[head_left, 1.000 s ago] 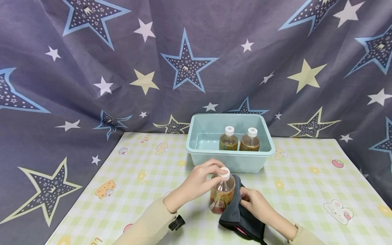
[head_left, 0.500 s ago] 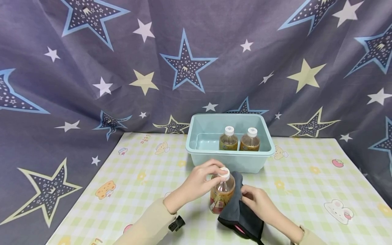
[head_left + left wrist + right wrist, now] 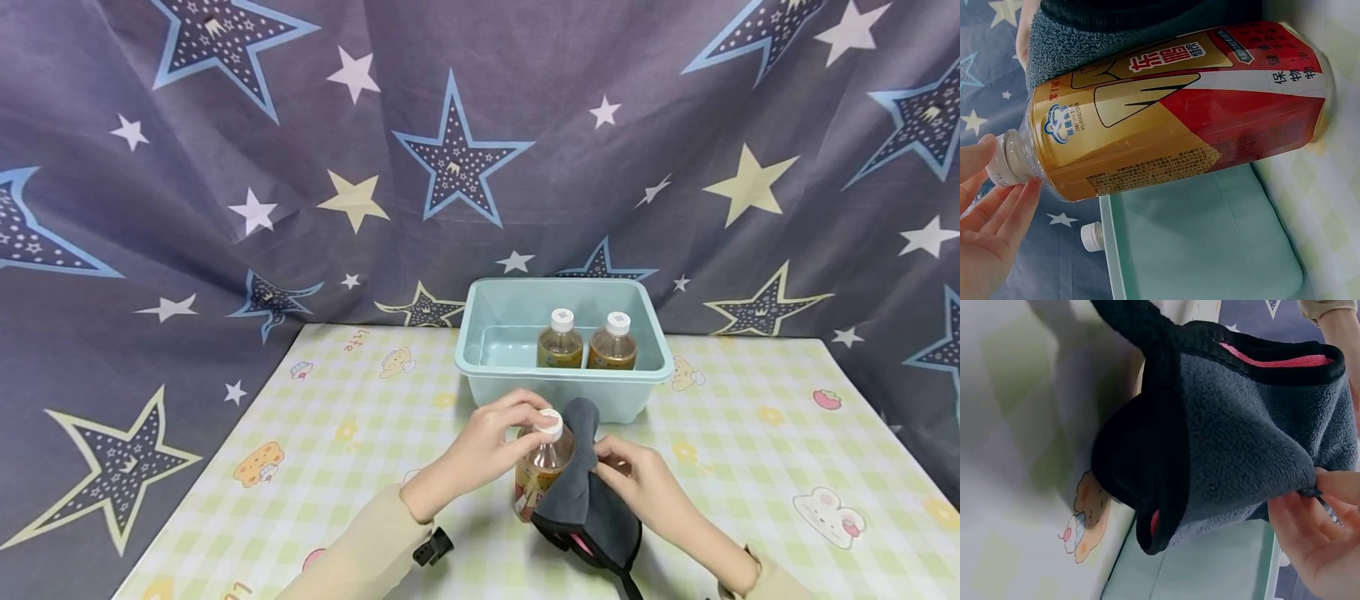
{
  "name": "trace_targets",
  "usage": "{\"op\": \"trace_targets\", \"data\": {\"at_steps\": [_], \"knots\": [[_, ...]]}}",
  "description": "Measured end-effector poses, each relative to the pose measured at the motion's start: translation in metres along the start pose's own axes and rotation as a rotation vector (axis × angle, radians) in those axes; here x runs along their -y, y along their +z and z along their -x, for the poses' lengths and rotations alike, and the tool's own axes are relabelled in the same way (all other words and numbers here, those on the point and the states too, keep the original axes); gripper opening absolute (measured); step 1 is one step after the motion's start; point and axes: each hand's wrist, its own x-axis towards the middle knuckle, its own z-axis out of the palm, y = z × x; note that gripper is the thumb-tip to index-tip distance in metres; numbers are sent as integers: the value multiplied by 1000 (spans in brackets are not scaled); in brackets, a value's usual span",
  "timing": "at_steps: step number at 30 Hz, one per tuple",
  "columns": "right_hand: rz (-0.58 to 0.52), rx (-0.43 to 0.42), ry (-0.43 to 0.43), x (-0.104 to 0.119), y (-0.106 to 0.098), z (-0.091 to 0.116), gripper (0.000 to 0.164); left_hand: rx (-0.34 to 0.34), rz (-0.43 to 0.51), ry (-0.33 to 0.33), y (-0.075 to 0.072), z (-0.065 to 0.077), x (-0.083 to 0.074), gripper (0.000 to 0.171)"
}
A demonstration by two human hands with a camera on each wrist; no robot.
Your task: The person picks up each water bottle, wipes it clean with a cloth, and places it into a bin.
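Note:
A bottle with a gold and red label stands upright on the table in front of the bin. My left hand pinches its white cap between thumb and fingers. Against the bottle's right side lies a dark grey fleece cloth piece with black edging and a pink lining, its exact kind unclear. My right hand pinches a fold of that fleece between thumb and fingertips, plain in the right wrist view. The fleece hides part of the bottle's right side in the head view.
Just behind the hands stands a light blue plastic bin. Two capped bottles stand in its right half. A checked cloth covers the table, and a star-patterned curtain hangs behind it.
My right hand has moved slightly up and away with the fleece, whose upper end now reaches higher beside the bottle. The left hand and the bottle stay in place.

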Motion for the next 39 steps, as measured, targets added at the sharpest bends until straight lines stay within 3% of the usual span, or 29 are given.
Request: {"op": "trace_targets", "data": {"at_steps": [11,28,39], "knots": [[39,72,66,-6,0,-6,13,-5,-9,8,0,-1,-1,12],[59,242,96,-37,16,-6,18,-10,-9,6,1,1,1,12],[47,257,88,-36,15,-6,16,-8,0,-12,1,0,-1,12]]}}
